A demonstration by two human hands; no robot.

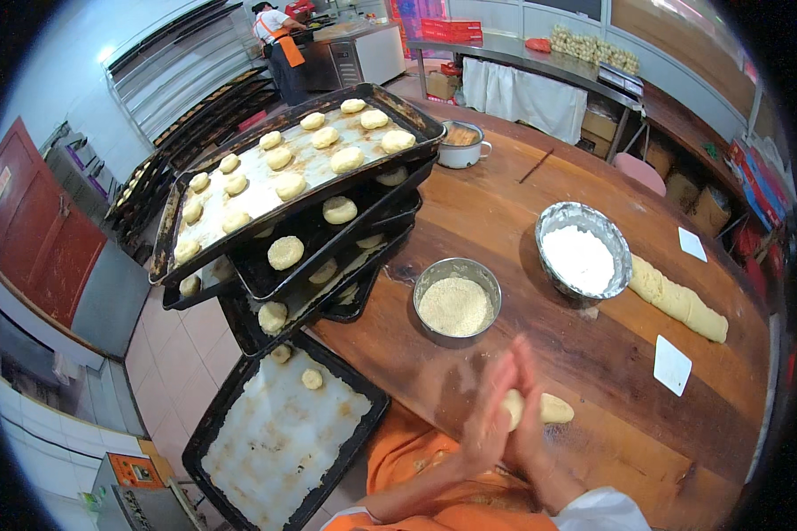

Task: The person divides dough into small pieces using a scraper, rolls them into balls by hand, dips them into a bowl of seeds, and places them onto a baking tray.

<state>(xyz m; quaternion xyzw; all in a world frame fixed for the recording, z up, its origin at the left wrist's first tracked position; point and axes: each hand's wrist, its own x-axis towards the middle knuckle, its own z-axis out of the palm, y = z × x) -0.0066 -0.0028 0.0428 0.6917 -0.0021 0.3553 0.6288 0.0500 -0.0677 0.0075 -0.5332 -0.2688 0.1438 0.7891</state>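
Note:
Palm to palm, my left hand (487, 425) and my right hand (529, 429) close on a piece of dough (512, 407), part of which shows between them. The fingertips are slightly blurred. A short dough roll (556, 409) lies on the wooden table (611, 451) just right of my right hand. Beyond my hands stands a round metal tin of pale crumbs (456, 305). Farther right sits a metal bowl of white flour (580, 257). A long dough log (682, 301) rests beside that bowl, its near end partly behind the rim.
Stacked black baking trays (301, 195) with round dough pieces rise at the left. Below them, a lined tray (283, 442) bears a few dough pieces. White scrapers (672, 365), an enamel mug (462, 146) and a thin dark stick (537, 166) lie about the table. A co-worker (282, 53) stands far back.

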